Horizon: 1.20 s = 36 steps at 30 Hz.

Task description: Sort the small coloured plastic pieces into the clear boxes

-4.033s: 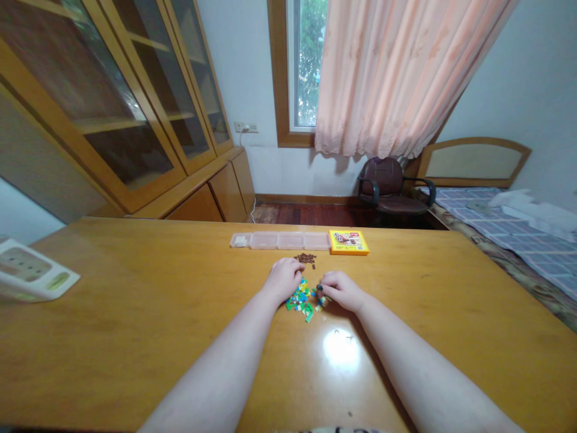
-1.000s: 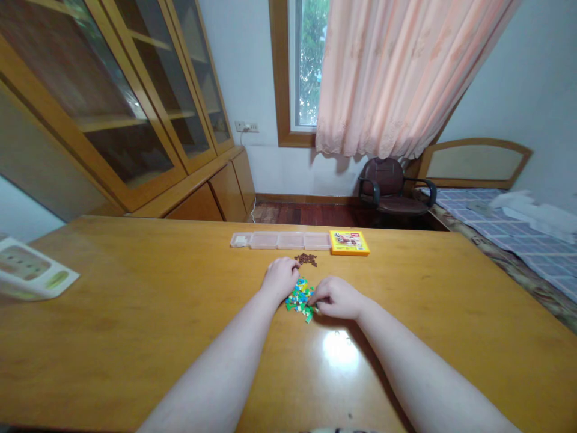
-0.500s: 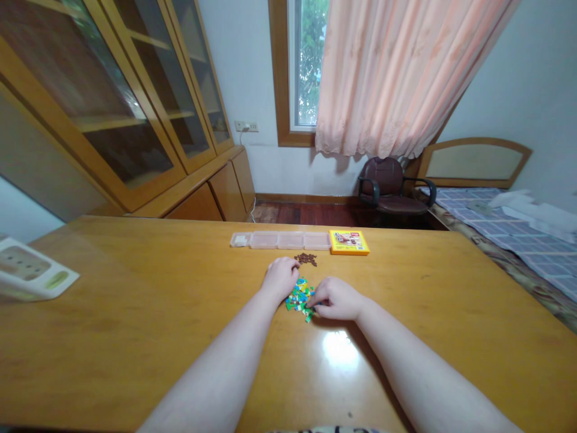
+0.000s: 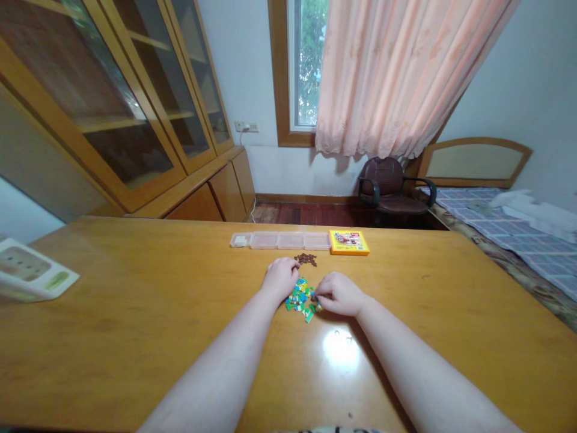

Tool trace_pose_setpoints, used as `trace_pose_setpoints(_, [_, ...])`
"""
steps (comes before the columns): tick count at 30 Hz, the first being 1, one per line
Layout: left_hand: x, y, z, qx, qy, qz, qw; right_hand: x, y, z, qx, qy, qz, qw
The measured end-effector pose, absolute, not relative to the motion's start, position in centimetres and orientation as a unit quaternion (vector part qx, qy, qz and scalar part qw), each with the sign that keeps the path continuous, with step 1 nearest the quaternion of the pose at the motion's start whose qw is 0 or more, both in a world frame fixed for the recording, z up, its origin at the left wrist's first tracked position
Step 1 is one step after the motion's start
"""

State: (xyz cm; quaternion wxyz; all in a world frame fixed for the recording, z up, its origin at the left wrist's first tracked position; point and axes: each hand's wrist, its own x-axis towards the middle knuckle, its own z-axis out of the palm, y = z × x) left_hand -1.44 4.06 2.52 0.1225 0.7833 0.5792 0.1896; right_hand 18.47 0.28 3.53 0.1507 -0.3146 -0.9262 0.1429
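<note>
A loose pile of small green, blue, yellow and white pieces (image 4: 299,297) lies on the wooden table (image 4: 180,282) between my hands. My left hand (image 4: 281,279) rests at the pile's upper left edge, its fingers curled and their tips partly hidden. Bent over the right edge of the pile, my right hand (image 4: 338,294) has thumb and fingers drawn together; anything between them is too small to make out. Just beyond my left fingertips is a small heap of brown pieces (image 4: 306,259).
Behind the heaps stand a clear compartment tray (image 4: 291,240) and a yellow box (image 4: 349,242). A white plastic object (image 4: 38,270) sits at the table's left edge. Past the table are a cabinet (image 4: 180,174), a chair (image 4: 392,186) and a bed (image 4: 509,222).
My right hand has shifted slightly up and to the right, its fingers drawn back from the middle of the coloured pile. My left hand has stayed in place.
</note>
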Motion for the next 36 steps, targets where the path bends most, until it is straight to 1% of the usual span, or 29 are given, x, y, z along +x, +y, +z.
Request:
trace_pose_setpoints(7, [-1.5,4.1,2.2,0.785,0.576,0.193,0.118,18.8,0.8,3.1,-0.390,-0.905,0.078,0.153])
trace_pose_setpoints(14, [-1.5,4.1,2.3,0.785,0.577,0.190,0.119,18.6,1.1,3.0,-0.469,-0.869,0.073,0.143])
trace_pose_setpoints(20, [-1.5,4.0,2.6,0.783,0.580,0.189,0.123,19.0,1.4,2.6,-0.525,-0.822,0.064,0.213])
trace_pose_setpoints(22, [-1.5,4.0,2.6,0.781,0.582,0.189,0.124,19.1,1.4,2.7,-0.521,-0.826,0.064,0.208])
trace_pose_setpoints(28, [-1.5,4.1,2.4,0.785,0.577,0.191,0.121,18.9,1.4,2.5,-0.514,-0.840,0.079,0.154])
trace_pose_setpoints(32, [-1.5,4.1,2.3,0.785,0.576,0.190,0.122,18.8,1.4,2.4,-0.528,-0.826,0.085,0.179])
trace_pose_setpoints(36, [-1.5,4.1,2.4,0.786,0.575,0.194,0.122,18.7,1.1,2.7,-0.442,-0.860,0.140,0.212])
